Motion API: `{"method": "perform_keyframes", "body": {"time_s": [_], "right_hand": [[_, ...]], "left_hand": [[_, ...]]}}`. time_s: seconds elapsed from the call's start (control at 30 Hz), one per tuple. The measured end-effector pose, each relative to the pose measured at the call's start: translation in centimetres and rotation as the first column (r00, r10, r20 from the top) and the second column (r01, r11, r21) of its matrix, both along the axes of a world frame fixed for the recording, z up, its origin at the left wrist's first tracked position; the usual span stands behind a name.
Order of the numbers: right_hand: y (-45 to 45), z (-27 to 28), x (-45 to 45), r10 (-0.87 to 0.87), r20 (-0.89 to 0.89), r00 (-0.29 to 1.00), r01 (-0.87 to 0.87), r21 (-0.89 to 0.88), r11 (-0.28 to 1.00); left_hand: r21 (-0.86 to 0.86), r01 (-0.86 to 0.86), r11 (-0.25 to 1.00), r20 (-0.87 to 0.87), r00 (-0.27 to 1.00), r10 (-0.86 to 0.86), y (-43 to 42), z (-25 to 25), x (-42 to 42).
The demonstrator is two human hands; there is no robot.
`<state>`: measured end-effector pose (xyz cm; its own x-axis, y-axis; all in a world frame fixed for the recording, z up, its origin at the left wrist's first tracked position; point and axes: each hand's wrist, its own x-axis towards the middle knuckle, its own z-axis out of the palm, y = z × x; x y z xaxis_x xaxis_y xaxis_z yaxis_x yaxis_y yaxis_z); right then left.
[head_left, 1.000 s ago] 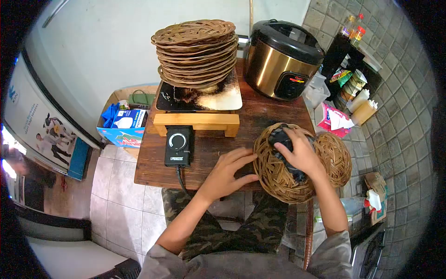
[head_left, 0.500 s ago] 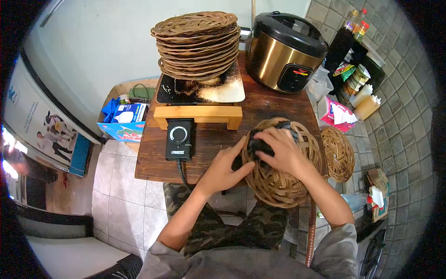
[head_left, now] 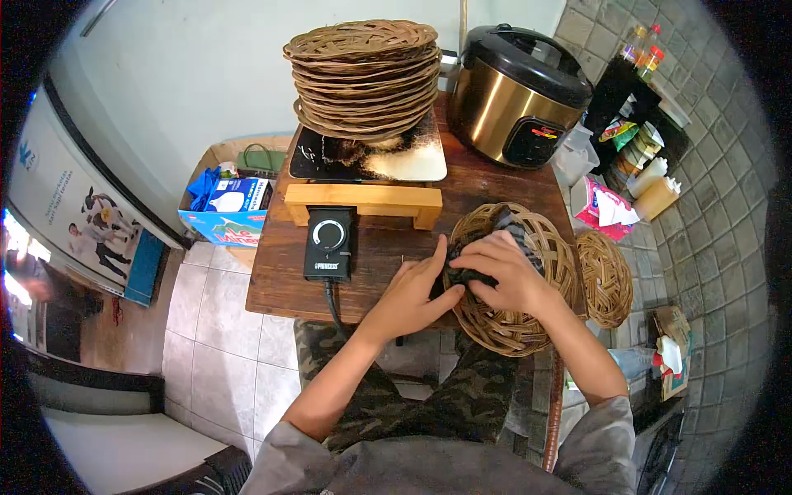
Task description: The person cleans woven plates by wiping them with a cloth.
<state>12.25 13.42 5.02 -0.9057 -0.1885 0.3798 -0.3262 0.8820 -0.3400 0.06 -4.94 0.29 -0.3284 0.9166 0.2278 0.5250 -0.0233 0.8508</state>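
A round woven rattan plate (head_left: 516, 334) is tilted at the front right edge of the wooden table, partly over my lap. My left hand (head_left: 417, 299) grips its left rim, thumb on the near side and fingers toward the far side. My right hand (head_left: 503, 272) presses a dark striped cloth (head_left: 528, 238) onto the plate's upper face, with its fingers bent around the cloth. Part of the cloth is hidden under those fingers.
A tall stack of rattan plates (head_left: 367, 82) stands on a hot plate (head_left: 421, 157) with a black control box (head_left: 330, 243). A rice cooker (head_left: 520, 99) is at the back right. Another rattan plate (head_left: 606, 280) lies right of the table (head_left: 280, 280). A box (head_left: 223, 223) stands left.
My right hand has shifted slightly on the plate, and more of the cloth shows to its right. My left hand keeps its place at the rim. The whole view has shifted slightly.
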Motion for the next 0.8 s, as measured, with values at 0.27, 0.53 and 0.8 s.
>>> {"method": "perform_keyframes", "body": {"time_s": [0.27,0.53,0.8], "right_hand": [[1.2,-1.6,-1.9,-0.462,-0.19,0.866,0.499,0.289,0.817],[0.6,-0.1,-1.0,-0.188,0.022,0.982,0.189,-0.009,0.982],[0.1,0.0,-0.1,-0.121,-0.086,0.989,0.145,0.399,0.906]], "left_hand": [[-0.015,-0.011,1.0,-0.045,0.999,0.01,-0.2,0.0,0.4],[-0.023,-0.044,0.999,-0.04,0.998,0.043,-0.4,0.2,0.5],[-0.017,-0.031,0.999,-0.054,0.998,0.03,-0.6,0.0,0.7]]}}
